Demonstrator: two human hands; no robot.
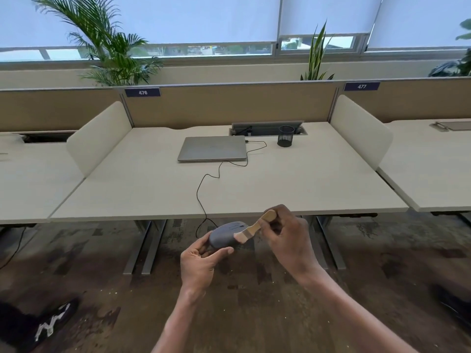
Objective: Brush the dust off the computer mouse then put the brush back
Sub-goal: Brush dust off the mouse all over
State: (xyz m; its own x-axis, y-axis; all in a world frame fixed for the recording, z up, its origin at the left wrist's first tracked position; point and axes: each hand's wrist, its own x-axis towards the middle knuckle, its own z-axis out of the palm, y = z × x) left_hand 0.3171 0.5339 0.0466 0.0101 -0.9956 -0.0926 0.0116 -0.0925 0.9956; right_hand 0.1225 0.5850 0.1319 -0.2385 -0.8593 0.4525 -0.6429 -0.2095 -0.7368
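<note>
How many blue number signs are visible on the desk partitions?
2. The sign reading 476 sits on the partition top at the left, above the desk's back left corner. The sign reading 477 is at the right, above the neighbouring desk. Others may lie outside the view.

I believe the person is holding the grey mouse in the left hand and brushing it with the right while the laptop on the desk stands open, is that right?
Not quite: the laptop is closed, as the head view shows. The left hand does hold the grey mouse, and the right hand brushes it with the brush.
</note>
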